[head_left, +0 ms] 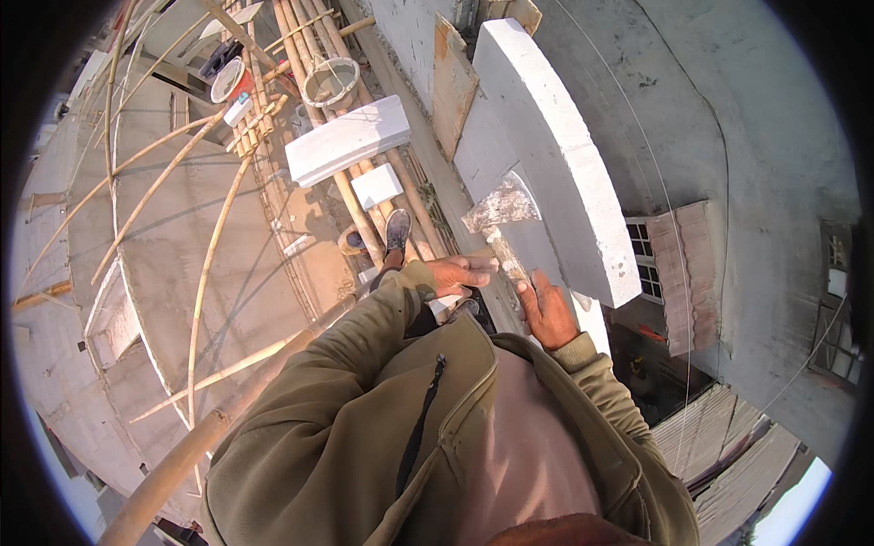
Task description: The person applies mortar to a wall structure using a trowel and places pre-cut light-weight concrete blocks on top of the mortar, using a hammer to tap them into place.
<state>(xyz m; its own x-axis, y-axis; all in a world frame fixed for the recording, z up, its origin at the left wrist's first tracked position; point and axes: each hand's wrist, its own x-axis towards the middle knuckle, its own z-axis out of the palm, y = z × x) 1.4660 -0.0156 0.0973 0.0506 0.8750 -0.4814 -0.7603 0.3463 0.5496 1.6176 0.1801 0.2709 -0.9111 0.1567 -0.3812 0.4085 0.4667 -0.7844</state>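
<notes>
My right hand [547,311] is closed round the handle of a hatchet [505,202]. Its wide blade is smeared with pale mortar and lies close against the face of a white block wall [566,173]. Just left of the handle, my left hand [460,272] is held out with its fingers stretched, apparently holding nothing. The fingertips come close to the hatchet handle without gripping it.
Bamboo scaffold poles [300,45] run beneath my shoe [397,229]. On them rest a long white block [349,141], a smaller white block [376,186] and a mortar bucket [330,84]. A red bucket [231,82] stands farther left. A thick bamboo pole [182,460] crosses at lower left.
</notes>
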